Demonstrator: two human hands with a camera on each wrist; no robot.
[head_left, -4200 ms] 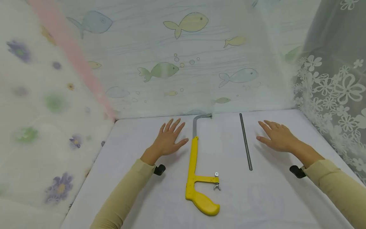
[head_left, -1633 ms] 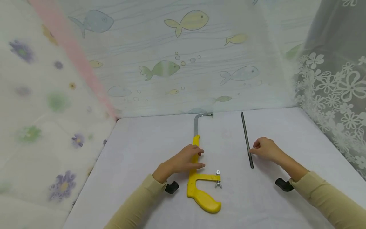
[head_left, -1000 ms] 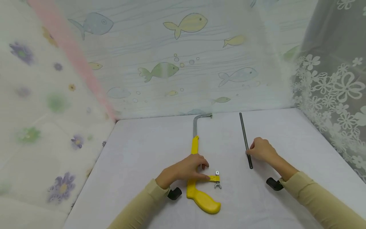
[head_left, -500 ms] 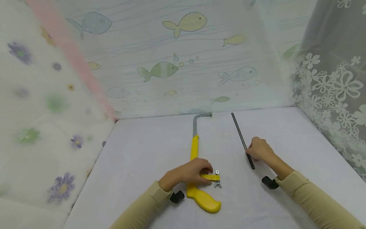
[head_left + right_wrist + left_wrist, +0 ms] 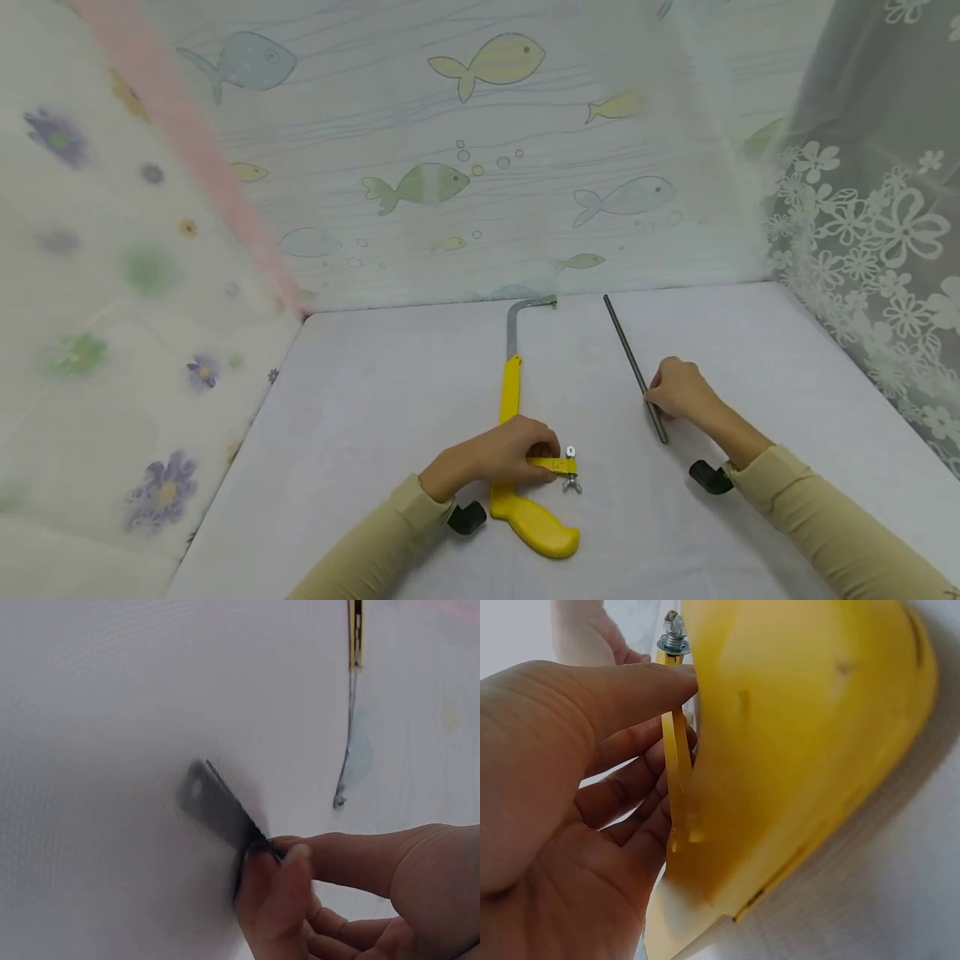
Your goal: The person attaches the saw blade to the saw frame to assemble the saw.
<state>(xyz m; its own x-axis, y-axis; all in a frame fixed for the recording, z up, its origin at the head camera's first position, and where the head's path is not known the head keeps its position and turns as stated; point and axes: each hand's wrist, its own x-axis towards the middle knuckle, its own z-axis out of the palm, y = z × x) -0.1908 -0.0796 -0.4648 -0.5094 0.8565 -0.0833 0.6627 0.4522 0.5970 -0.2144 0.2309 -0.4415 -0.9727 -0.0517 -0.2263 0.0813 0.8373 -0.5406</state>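
Note:
A yellow hacksaw frame (image 5: 536,525) lies on the white table, its grey bent bar pointing to the back. My left hand (image 5: 510,450) holds its short side arm, with the thumb on the near side and curled fingers on the far side. In the left wrist view the arm (image 5: 676,765) runs between thumb and fingers, beside the large yellow handle (image 5: 810,712). A wing nut (image 5: 572,485) sits at the arm's end. To the right, my right hand (image 5: 681,390) pinches a dark hacksaw blade (image 5: 625,340) near its front end; the right wrist view shows the blade's holed end (image 5: 199,784).
White cloth covers the table (image 5: 360,392). Behind it hangs a fish-print curtain (image 5: 480,192), with a floral sheet (image 5: 150,333) at left and a lace curtain (image 5: 862,225) at right. The blade's far end lies close to the table's back edge.
From lying spread, my hands moved in: the left took the frame's side arm, the right pinched the blade. The blade's far end swung left. The frame stays in place.

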